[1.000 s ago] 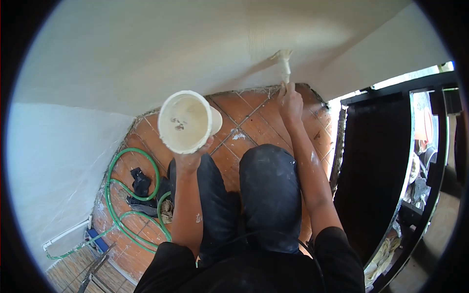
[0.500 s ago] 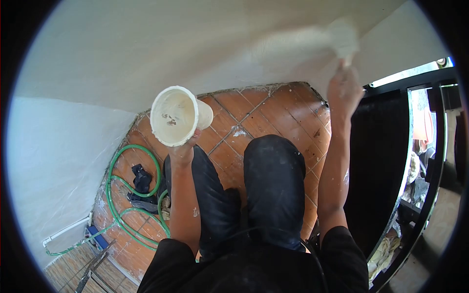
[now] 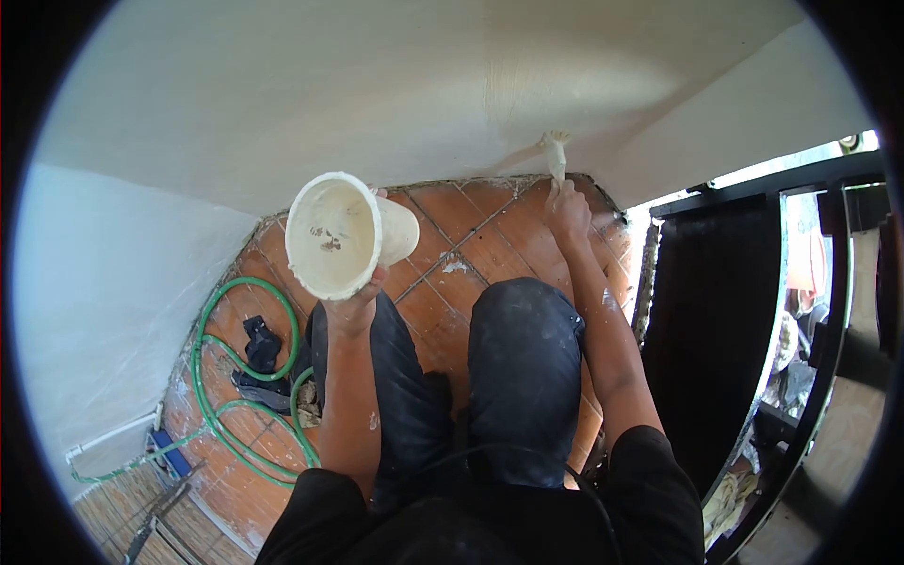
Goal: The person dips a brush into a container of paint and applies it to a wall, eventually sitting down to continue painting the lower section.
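Note:
My left hand [image 3: 354, 306] is wrapped round a white plastic bucket [image 3: 403, 232], which is tilted so that its mouth faces me. Pale smears and a few brownish flecks mark its inside. Out in front, my right hand [image 3: 569, 215] grips a paintbrush [image 3: 556, 158] by its handle. The bristles, coated in a pale colour, point up at the lower part of the wall [image 3: 377, 85], close over the floor edge. Below the bucket and between my knees lies the tiled floor [image 3: 443, 325].
A green hose [image 3: 201, 377] lies coiled on the floor at left, around a dark cloth [image 3: 262, 344]. Beside it runs a white pipe [image 3: 113, 433] along the left wall. At right stands a dark metal gate [image 3: 716, 330]. White splashes dot the orange tiles.
My right hand has swung down and to the left with the paintbrush, from high near the right corner to low on the wall. The bucket has barely shifted in my left hand.

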The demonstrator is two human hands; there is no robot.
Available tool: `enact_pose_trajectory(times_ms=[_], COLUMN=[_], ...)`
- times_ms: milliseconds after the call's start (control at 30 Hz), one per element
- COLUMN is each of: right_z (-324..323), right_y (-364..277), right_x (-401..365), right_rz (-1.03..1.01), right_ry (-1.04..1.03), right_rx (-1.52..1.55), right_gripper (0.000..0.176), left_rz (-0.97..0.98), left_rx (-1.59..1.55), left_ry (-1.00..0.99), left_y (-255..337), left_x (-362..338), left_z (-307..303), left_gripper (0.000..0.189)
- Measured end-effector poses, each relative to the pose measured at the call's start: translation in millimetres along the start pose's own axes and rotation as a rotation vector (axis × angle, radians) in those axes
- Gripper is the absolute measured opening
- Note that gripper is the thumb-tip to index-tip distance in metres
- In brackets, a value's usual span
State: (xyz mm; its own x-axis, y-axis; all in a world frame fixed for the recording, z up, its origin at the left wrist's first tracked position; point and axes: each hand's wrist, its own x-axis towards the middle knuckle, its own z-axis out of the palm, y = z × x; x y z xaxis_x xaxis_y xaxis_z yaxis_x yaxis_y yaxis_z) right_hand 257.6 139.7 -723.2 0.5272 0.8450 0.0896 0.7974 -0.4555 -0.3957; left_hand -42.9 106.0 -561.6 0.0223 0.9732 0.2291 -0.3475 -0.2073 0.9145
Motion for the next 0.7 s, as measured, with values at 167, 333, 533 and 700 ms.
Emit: enact_pose_trajectory(times_ms=[167,333,533,700], right_z=[5,-99,-183,-95], right_y=[20,-32,-124,-109], right_x=[7,17,-4,4], right_rz=[-0.109,-0.311,-0.32,-0.466], right_ry=[-0.238,0.176,0.476,0.414], right_rx=[-0.188,0.03,0.337,0.168], right_gripper=[0.028,0.029,0.025,0.021], left_rz=[0.052,0.039,0.046,0.044], left_rx=[0.012,0.084,0.089,-0.05], left_ry=[0.018,0.023,0.039,0.036], left_y=[-2,-6,3,4], left_x=[5,14,12,9], left_z=[0,-6,1,4], left_gripper=[0.058,0.052,0.056,0.059])
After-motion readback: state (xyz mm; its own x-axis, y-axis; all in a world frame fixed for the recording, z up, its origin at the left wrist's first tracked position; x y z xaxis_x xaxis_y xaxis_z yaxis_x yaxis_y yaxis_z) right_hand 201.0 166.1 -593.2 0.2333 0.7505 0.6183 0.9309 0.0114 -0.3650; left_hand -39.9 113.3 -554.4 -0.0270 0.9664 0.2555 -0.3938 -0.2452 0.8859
